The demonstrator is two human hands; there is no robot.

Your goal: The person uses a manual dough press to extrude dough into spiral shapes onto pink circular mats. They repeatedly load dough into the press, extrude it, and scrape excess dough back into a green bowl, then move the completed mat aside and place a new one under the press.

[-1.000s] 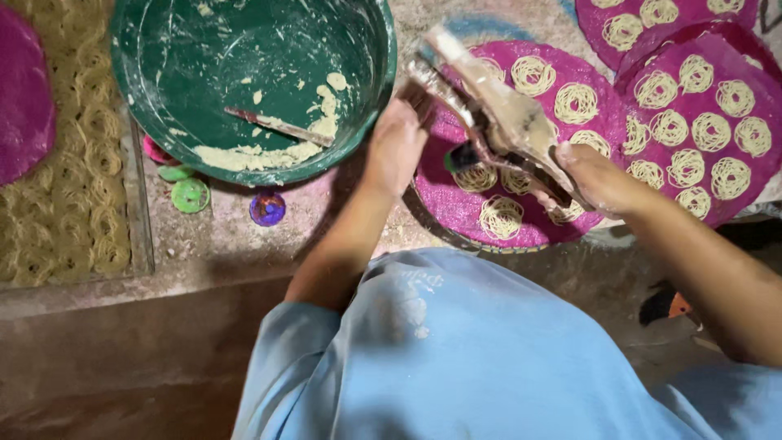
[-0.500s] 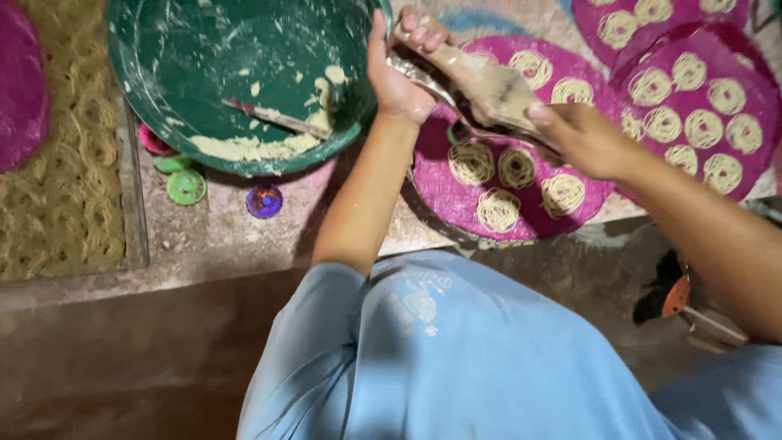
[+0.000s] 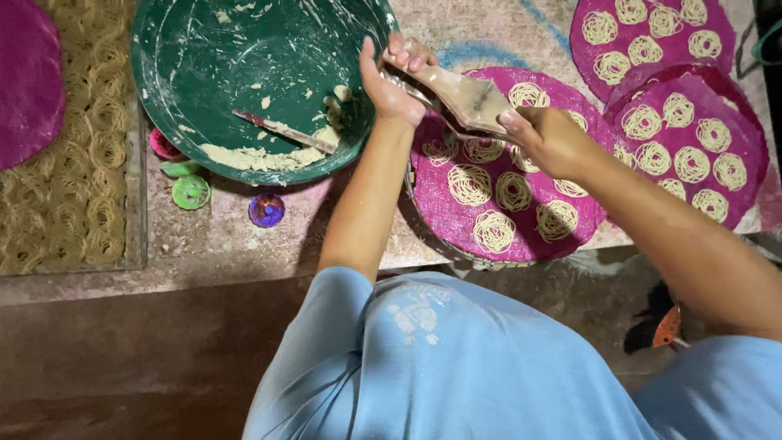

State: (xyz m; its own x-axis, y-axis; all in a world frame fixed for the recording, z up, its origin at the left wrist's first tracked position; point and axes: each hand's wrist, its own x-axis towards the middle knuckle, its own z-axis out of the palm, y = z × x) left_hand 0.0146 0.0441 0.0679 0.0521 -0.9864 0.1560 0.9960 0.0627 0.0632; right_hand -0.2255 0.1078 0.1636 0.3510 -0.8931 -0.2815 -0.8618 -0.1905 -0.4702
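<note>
My left hand (image 3: 393,77) grips the far end of a dough-smeared wooden noodle press (image 3: 464,96), beside the rim of a green basin (image 3: 187,155). My right hand (image 3: 550,140) holds the near end of the same press. The press hangs over a round purple mat (image 3: 444,216) that carries several coils of thin pale noodle (image 3: 469,184). In the basin lie leftover pale dough (image 3: 261,156) and a spoon (image 3: 281,130) resting in it.
Two more purple mats (image 3: 737,191) with noodle coils lie at the far right. A tray of dried noodle coils (image 3: 69,179) sits at the left, under another purple mat (image 3: 28,77). Small green (image 3: 191,192), pink (image 3: 165,147) and purple discs (image 3: 266,209) lie by the basin.
Both hands carried the press up and away from the mat toward the basin's rim. The mat's noodle coils, earlier partly covered by the press, now show.
</note>
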